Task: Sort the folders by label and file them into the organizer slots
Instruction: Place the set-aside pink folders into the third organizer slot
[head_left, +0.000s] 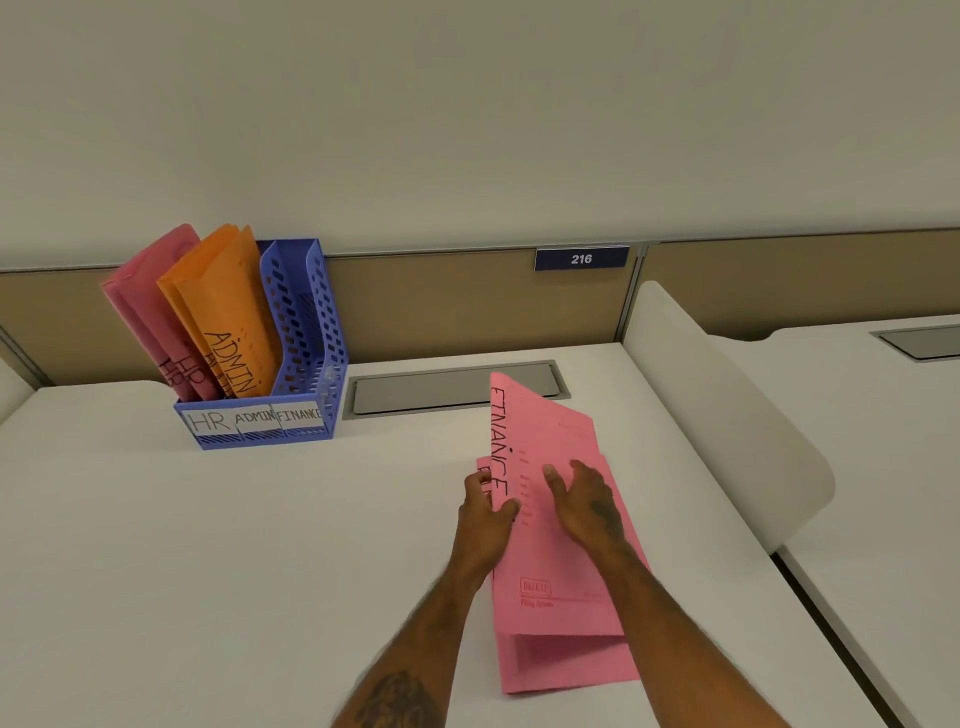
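The FINANCE folder (540, 467) was pinched at its labelled edge by the left hand (485, 512) and tipped up, while the right hand (584, 501) lay flat and open on it, to clear the folder beneath (571, 665) for the organizer (260, 421).

The broad white laminate desk (208, 545) carries everything. Well ahead and to the left of both hands stands a blue perforated plastic organizer (306, 364), its base flat on the surface. Just beyond the hands, a grey rectangular cable flap (415, 392) is set into the top. Under the hands, a pink card folder (566, 660) lies on the desk beneath another, partly lifted one.
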